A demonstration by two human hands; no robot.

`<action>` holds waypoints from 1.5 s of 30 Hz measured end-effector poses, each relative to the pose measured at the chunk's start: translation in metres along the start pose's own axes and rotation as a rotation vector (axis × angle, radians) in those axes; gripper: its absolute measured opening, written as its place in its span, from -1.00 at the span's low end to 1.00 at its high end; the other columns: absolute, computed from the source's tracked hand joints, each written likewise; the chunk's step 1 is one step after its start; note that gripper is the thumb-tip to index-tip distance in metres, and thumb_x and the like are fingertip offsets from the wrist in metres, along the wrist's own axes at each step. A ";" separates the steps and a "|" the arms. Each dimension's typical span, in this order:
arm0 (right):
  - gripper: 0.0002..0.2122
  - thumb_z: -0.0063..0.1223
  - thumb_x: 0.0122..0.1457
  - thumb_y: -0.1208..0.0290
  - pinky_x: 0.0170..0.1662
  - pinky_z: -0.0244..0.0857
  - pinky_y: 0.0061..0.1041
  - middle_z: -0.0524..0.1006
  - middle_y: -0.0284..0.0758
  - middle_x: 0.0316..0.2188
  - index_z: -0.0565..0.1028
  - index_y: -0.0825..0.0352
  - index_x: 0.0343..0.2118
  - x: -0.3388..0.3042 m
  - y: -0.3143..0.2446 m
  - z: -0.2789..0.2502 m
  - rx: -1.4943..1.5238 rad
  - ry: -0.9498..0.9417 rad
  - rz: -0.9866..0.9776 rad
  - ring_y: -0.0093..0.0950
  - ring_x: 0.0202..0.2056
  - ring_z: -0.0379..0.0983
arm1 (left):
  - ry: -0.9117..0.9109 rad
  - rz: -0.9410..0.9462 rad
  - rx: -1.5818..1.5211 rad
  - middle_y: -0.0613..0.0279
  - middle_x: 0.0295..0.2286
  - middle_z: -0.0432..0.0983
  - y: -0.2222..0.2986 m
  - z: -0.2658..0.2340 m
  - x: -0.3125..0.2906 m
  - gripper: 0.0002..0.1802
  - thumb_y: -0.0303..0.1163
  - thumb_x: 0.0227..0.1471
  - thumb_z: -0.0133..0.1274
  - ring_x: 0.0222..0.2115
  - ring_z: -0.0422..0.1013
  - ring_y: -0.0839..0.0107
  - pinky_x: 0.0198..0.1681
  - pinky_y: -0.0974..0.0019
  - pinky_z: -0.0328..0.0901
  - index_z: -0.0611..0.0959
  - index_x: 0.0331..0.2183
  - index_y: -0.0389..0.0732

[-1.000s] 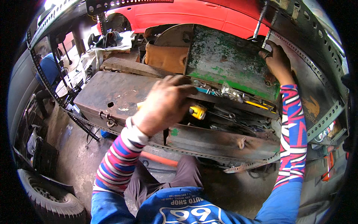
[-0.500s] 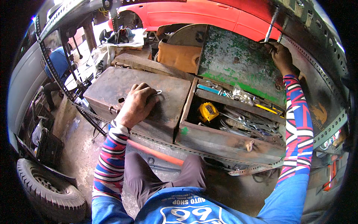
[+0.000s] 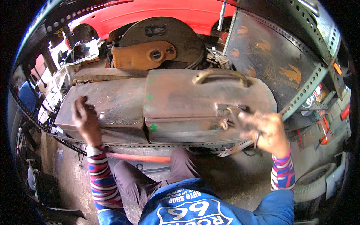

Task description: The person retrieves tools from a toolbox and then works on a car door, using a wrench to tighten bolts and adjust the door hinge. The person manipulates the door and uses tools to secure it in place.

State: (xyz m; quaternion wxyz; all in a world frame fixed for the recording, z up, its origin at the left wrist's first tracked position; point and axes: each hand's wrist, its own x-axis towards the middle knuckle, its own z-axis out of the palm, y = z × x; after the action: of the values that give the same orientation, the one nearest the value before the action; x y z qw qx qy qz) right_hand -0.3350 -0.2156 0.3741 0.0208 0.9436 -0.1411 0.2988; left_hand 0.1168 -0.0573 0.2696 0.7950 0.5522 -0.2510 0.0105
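A rusty brown metal toolbox [image 3: 180, 97] lies with its lid down, a brass-coloured curved handle [image 3: 221, 76] on top. At its front hang a hasp [image 3: 222, 109] and a small loop [image 3: 225, 123]. My right hand [image 3: 268, 131], smeared by motion, is beside the hasp; whether its fingers hold anything cannot be seen. Over a second, plain metal box [image 3: 116, 95] on the left, my left hand [image 3: 87, 120] has its fingers curled. A tiny shiny bit [image 3: 101, 115] shows beside its palm, too small to name.
A perforated metal rack edge [image 3: 180, 145] runs along the front, with green-grey uprights [image 3: 305, 92] at right. Behind the boxes lie a wooden plank [image 3: 108, 74], an orange-brown panel [image 3: 140, 55] and a large dark disc [image 3: 180, 41]. A red car [image 3: 161, 17] stands beyond.
The toolbox lid has swung down, hiding the tape measure and wrenches inside. My right hand has come from the lid's raised edge to the front hasp. My left hand has moved left.
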 end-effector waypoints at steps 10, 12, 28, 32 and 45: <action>-0.02 0.57 -0.23 0.19 -0.54 0.23 -0.45 0.29 -0.40 -0.67 0.26 0.08 0.33 -0.046 0.007 0.072 0.091 -0.059 0.450 -0.51 -0.67 0.19 | -0.173 -0.460 -0.449 0.42 -0.61 0.32 0.056 0.040 -0.089 -0.49 0.23 0.22 -0.04 -0.69 0.21 0.62 -0.71 0.52 0.02 0.53 -0.23 -0.05; -0.04 0.54 -0.17 0.30 -0.55 0.21 -0.49 0.27 -0.41 -0.67 0.21 0.08 0.35 -0.044 0.017 0.101 -0.032 0.131 0.342 -0.51 -0.69 0.18 | -0.253 -0.631 -0.478 0.43 -0.59 0.36 0.063 0.059 -0.117 -0.53 0.22 0.22 -0.02 -0.68 0.26 0.61 -0.70 0.51 0.07 0.54 -0.26 -0.01; -0.80 0.35 0.09 0.43 -0.42 0.26 -0.61 0.54 -0.39 -0.48 0.65 0.33 -0.22 -0.045 -0.054 0.096 0.737 0.282 0.344 -0.61 -0.51 0.39 | -0.938 -0.495 -0.099 0.30 -0.47 0.41 0.047 0.160 -0.215 -0.77 -0.30 0.28 0.05 -0.43 0.29 0.55 -0.40 0.38 0.27 0.50 -0.24 -0.30; -0.85 0.24 0.22 0.41 -0.42 0.27 -0.64 0.59 -0.42 -0.51 0.62 0.41 -0.36 -0.054 -0.053 0.100 0.927 0.495 0.745 -0.70 -0.49 0.41 | -1.088 -0.493 -0.277 0.19 -0.38 0.51 0.043 0.155 -0.219 -0.66 -0.22 0.29 0.05 -0.34 0.38 0.49 -0.25 0.32 0.34 0.54 -0.16 -0.35; -0.69 0.25 0.22 0.16 -0.33 0.27 -0.61 0.59 -0.40 -0.46 0.62 0.38 -0.30 -0.053 -0.017 0.142 0.944 0.581 0.993 -0.67 -0.44 0.38 | -0.886 -0.472 -0.046 -0.16 -0.53 0.55 0.014 0.167 -0.230 -0.79 -0.45 0.09 0.13 -0.52 0.50 -0.12 -0.42 0.20 0.38 0.61 -0.29 -0.42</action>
State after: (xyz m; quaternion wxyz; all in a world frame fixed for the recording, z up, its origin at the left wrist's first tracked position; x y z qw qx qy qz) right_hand -0.2929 -0.2033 0.2285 -0.4880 0.5603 -0.3964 0.5392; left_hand -0.1533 -0.1389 0.2315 0.6047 0.5279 -0.4328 -0.4103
